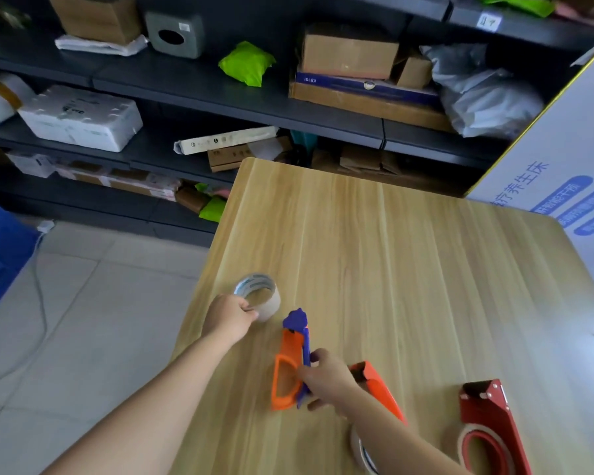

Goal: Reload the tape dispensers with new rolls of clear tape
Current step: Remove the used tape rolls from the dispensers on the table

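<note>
Two grips: left hand (228,318) holds the tape roll (271,305), right hand (326,378) clasps the orange dispenser (288,351); blue box (340,82) reads KB101.

Open tabletop (408,252) beyond orange dispenser (288,354)

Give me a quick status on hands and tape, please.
Left hand grips tape roll. Right hand holds orange-purple dispenser, no roll inside. Red dispenser off to the right.
</note>
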### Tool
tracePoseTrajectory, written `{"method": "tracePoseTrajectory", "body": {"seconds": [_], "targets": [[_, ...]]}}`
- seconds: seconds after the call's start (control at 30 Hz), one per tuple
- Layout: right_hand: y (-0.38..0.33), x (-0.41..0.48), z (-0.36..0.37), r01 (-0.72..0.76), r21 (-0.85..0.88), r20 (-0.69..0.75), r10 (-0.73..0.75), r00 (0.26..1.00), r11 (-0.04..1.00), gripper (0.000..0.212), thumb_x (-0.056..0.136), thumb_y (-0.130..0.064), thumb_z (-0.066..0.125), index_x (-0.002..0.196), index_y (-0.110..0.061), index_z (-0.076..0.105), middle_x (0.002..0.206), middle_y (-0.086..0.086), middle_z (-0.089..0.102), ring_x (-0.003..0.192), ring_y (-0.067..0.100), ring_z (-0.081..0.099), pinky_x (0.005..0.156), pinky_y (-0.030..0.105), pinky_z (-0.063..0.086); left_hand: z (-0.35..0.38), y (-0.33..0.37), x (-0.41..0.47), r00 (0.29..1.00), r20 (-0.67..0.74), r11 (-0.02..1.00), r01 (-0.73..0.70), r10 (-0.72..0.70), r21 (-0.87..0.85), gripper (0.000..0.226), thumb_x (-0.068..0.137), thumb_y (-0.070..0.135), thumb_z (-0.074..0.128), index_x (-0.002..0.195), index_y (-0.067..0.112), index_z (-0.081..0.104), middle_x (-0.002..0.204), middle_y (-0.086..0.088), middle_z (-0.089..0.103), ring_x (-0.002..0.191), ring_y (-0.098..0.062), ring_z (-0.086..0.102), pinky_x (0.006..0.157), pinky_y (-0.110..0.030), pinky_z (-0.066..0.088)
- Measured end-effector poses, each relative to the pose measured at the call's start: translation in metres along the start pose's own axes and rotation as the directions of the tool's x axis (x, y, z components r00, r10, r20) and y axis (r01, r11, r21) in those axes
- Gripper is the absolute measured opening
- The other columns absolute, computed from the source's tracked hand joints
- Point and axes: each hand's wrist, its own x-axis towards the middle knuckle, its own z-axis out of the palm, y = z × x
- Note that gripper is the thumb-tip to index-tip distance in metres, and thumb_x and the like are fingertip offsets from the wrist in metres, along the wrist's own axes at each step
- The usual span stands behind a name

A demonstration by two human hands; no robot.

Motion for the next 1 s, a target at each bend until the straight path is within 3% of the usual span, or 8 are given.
{"method": "tracePoseTrajectory", "body": {"seconds": [0.13, 0.23, 0.37, 0.47, 0.63, 0.83, 1.0], "targets": [[-0.004, 0.0, 0.001, 0.059, -0.277, -0.078, -0.084, 0.993, 0.959, 0.023, 0.087, -0.018, 0.045, 0.107, -0.013, 0.056, 0.087, 0.005, 0.069, 0.067, 0.027, 0.069, 0.072, 0.037, 0.06, 0.003, 0.003, 0.012, 0.99, 0.141, 1.0, -0.023, 0.021, 0.009, 0.049, 0.089, 0.024, 0.062, 0.135, 0.011, 0.051, 0.14, -0.007, 0.049, 0.106, -0.023, 0.063, 0.094, -0.034, 0.049], [-0.005, 0.001, 0.003, 0.066, -0.359, -0.113, -0.114, 0.987, 0.931, 0.02, 0.09, -0.025, 0.049, 0.106, -0.015, 0.057, 0.09, 0.002, 0.064, 0.089, 0.029, 0.07, 0.077, 0.038, 0.057, 0.002, 0.006, 0.013, 0.964, 0.258, 0.997, -0.069, 0.063, 0.014, 0.063, 0.091, 0.018, 0.054, 0.149, 0.018, 0.029, 0.149, -0.006, 0.039, 0.123, -0.025, 0.053, 0.101, -0.036, 0.045], [-0.003, 0.001, 0.001, 0.083, -0.399, -0.105, -0.135, 0.985, 0.913, 0.033, 0.092, -0.036, 0.056, 0.119, -0.016, 0.058, 0.111, 0.005, 0.068, 0.105, 0.026, 0.065, 0.082, 0.033, 0.05, 0.003, 0.008, 0.007, 0.95, 0.301, 0.996, -0.091, 0.082, 0.016, 0.071, 0.092, 0.016, 0.054, 0.153, 0.024, 0.018, 0.152, -0.009, 0.035, 0.128, -0.027, 0.048, 0.092, -0.03, 0.045], [0.0, -0.001, -0.005, 0.105, -0.399, -0.113, -0.163, 0.98, 0.911, 0.047, 0.091, -0.043, 0.058, 0.131, -0.018, 0.053, 0.119, 0.005, 0.067, 0.11, 0.024, 0.062, 0.086, 0.032, 0.05, 0.003, 0.016, -0.008, 0.98, 0.168, 0.98, -0.132, 0.107, 0.146, 0.067, 0.094, 0.022, 0.053, 0.152, 0.023, 0.02, 0.156, -0.004, 0.022, 0.134, -0.023, 0.04, 0.094, -0.031, 0.044], [0.013, -0.01, -0.029, 0.186, -0.394, -0.199, -0.281, 0.939, 0.9, 0.041, 0.093, -0.038, 0.057, 0.13, -0.021, 0.057, 0.114, 0.001, 0.07, 0.109, 0.023, 0.063, 0.09, 0.032, 0.051, 0.014, 0.038, -0.045, 0.941, 0.033, 0.909, -0.335, 0.338, 0.246, 0.052, 0.094, 0.023, 0.053, 0.143, 0.019, 0.038, 0.15, 0.0, 0.03, 0.137, -0.019, 0.03, 0.108, -0.034, 0.035], [0.055, -0.033, -0.066, 0.234, -0.488, -0.274, -0.402, 0.874, 0.841, 0.035, 0.092, -0.029, 0.055, 0.126, -0.019, 0.06, 0.12, 0.005, 0.058, 0.11, 0.027, 0.059, 0.084, 0.034, 0.05, 0.067, 0.054, -0.098, 0.876, 0.102, 0.833, -0.481, 0.472, 0.274, 0.047, 0.091, 0.022, 0.058, 0.137, 0.016, 0.048, 0.142, -0.004, 0.039, 0.134, -0.021, 0.033, 0.112, -0.032, 0.028], [0.11, -0.041, -0.087, 0.16, -0.48, -0.196, -0.283, 0.939, 0.863, 0.042, 0.092, -0.034, 0.053, 0.131, -0.019, 0.055, 0.126, 0.006, 0.057, 0.113, 0.027, 0.059, 0.086, 0.034, 0.048, 0.115, 0.06, -0.148, 0.87, 0.224, 0.793, -0.492, 0.438, 0.36, 0.047, 0.087, 0.044, 0.06, 0.129, 0.023, 0.054, 0.127, 0.002, 0.05, 0.124, -0.018, 0.044, 0.1, -0.031, 0.037]]}}
